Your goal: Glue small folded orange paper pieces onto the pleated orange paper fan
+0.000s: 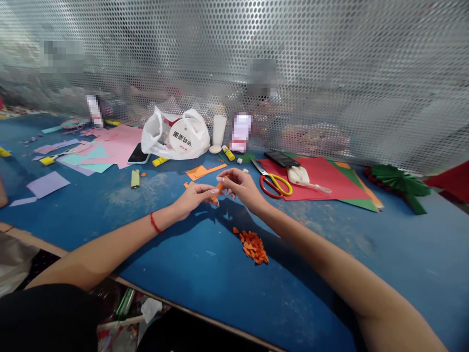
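Nearest on the blue desk (164, 266), here's a heap (253, 247) of orange bits, loose between the forearms, likely gathered there so none stray.

Just beyond, the action: left hand (196, 198) and right hand (240, 186) meet over the desk, each grip narrow, fingertips pinching one small orange piece (217, 191) between them! Something that slight probably needs thumb and finger from both sides to be steadied.

Behind the fingers lie orange strips (201, 171), near at hand. Over to the right, scissors (274, 185), blades pointing away, loops towards the person, presumably for easy pickup, one loop overlapping the red paper (318, 178).

Farther back, a glue stick (228, 153) lies beside a phone (241, 132) propped upright, seemingly for viewing, its screen blurred. The white bag (176, 134) sits left, by the mesh (311, 98).
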Demonstrator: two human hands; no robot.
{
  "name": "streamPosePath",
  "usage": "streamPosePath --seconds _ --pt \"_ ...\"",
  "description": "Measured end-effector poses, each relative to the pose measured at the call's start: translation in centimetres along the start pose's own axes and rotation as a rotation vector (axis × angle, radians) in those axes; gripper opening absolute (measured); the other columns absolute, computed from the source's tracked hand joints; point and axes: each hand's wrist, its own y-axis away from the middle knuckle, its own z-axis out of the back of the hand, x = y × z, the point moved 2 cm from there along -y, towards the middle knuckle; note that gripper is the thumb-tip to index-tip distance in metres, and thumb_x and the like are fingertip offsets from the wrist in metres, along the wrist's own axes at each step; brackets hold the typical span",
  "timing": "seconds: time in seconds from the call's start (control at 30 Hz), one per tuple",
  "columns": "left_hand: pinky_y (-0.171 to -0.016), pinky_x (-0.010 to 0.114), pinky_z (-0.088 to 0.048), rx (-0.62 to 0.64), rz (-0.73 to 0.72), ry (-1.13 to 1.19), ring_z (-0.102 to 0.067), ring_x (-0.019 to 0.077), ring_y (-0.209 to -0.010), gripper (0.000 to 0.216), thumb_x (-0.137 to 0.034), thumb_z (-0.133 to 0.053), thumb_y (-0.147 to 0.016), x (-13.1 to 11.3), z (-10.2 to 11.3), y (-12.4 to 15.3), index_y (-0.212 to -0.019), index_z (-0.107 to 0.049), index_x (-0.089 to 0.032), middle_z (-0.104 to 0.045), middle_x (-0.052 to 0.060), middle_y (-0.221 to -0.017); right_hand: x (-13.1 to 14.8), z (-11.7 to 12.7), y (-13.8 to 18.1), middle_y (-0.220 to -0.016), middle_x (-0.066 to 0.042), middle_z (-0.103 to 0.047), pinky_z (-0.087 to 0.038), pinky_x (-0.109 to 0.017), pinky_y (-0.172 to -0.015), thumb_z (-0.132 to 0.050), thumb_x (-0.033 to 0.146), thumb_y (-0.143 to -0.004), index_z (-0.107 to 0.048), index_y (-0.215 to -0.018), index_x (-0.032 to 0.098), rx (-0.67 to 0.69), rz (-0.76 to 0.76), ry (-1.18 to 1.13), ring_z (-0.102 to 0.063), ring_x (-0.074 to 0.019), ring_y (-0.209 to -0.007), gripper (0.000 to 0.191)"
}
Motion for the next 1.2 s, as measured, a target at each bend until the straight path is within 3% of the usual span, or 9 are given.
streamPosePath --seconds 0.1,0.3,0.47,0.63,0.8,0.97,1.07,1.13,1.2 --pt "-0.07 0.028 -0.056 -0.002 0.012 -0.046 -0.067 0.0135 -0.067 0.04 -0.049 -0.062 -0.087 0.1 -0.1 -0.1 -0.095 -0.073 -0.012 -0.072 0.007 -0.074 0.1 0.2 0.1 -0.06 0.003 -0.057 -0.042 -0.02 -0.044 -0.064 0.046 -0.084 -0.063 -0.083 0.016 0.02 0.015 0.007 -0.052 -0.0085 -0.049 0.03" --pt "-0.07 0.026 -0.048 -0.115 -0.109 -0.262 -0.062 0.0154 -0.074 0.038 -0.047 -0.073 -0.079 -0.8 -0.4 0.8 -0.098 -0.074 -0.016 -0.072 0.004 -0.079 0.0 -0.3 0.8 -0.061 0.006 -0.051 -0.043 -0.021 -0.047 -0.063 0.038 -0.086 -0.063 -0.108 0.017 -0.024 0.063 0.054 -0.05 -0.0087 -0.05 0.031" --pt "-0.073 0.027 -0.045 -0.169 -0.165 -0.347 -0.061 0.0191 -0.078 0.026 -0.042 -0.074 -0.076 -1.5 -0.1 1.2 -0.08 -0.076 -0.016 -0.072 0.005 -0.079 0.1 -0.6 0.9 -0.062 0.0 -0.062 -0.047 -0.023 -0.05 -0.064 0.045 -0.086 -0.07 -0.089 0.014 0.09 0.066 0.096 -0.056 -0.0111 -0.051 0.031" --pt "-0.075 0.028 -0.049 -0.01 -0.134 -0.238 -0.066 0.0183 -0.075 0.033 -0.044 -0.065 -0.082 -1.9 0.0 0.7 -0.069 -0.073 -0.015 -0.074 0.005 -0.073 1.1 0.5 0.7 -0.067 -0.001 -0.066 -0.047 -0.023 -0.053 -0.071 0.05 -0.081 -0.071 -0.087 0.016 0.198 0.122 0.124 -0.058 -0.0113 -0.055 0.034" --pt "-0.077 0.03 -0.052 0.171 -0.087 -0.099 -0.067 0.0164 -0.068 0.042 -0.049 -0.059 -0.088 -2.4 -0.4 0.9 -0.071 -0.073 -0.013 -0.073 0.007 -0.068 1.6 0.9 1.0 -0.061 0.0 -0.062 -0.042 -0.025 -0.051 -0.071 0.054 -0.08 -0.068 -0.078 0.017 0.207 0.201 0.142 -0.054 -0.0114 -0.052 0.038" --pt "-0.084 0.036 -0.054 0.253 -0.062 -0.018 -0.071 0.0196 -0.075 0.045 -0.053 -0.059 -0.089 -2.3 -0.7 1.1 -0.089 -0.076 -0.011 -0.075 0.01 -0.076 1.6 0.9 1.1 -0.051 0.002 -0.056 -0.033 -0.024 -0.048 -0.072 0.054 -0.079 -0.058 -0.062 0.019 0.134 0.244 0.183 -0.045 -0.01 -0.048 0.042" --pt "-0.094 0.038 -0.051 0.235 -0.081 0.012 -0.069 0.0245 -0.101 0.047 -0.048 -0.071 -0.081 -2.3 -0.9 1.2 -0.113 -0.071 -0.014 -0.075 0.013 -0.106 1.7 0.4 1.3 -0.052 0.003 -0.053 -0.032 -0.024 -0.049 -0.074 0.053 -0.077 -0.057 -0.062 0.018 0.112 0.246 0.174 -0.042 -0.0097 -0.049 0.042" --pt "-0.102 0.037 -0.047 0.203 -0.108 0.028 -0.059 0.0277 -0.122 0.067 -0.04 -0.079 -0.072 -2.4 -1.1 1.4 -0.132 -0.059 -0.019 -0.064 0.012 -0.132 1.7 -0.4 1.5 -0.055 0.003 -0.054 -0.033 -0.024 -0.049 -0.07 0.054 -0.081 -0.058 -0.065 0.018 0.128 0.234 0.146 -0.043 -0.0098 -0.05 0.041" --pt "-0.103 0.034 -0.047 0.179 -0.086 0.131 -0.052 0.0277 -0.131 0.083 -0.031 -0.081 -0.069 -2.4 -1.3 1.7 -0.144 -0.046 -0.025 -0.054 0.009 -0.144 1.5 -1.5 1.6 -0.061 0.001 -0.058 -0.039 -0.024 -0.05 -0.064 0.057 -0.084 -0.059 -0.071 0.018 0.178 0.213 0.105 -0.048 -0.0107 -0.052 0.042"
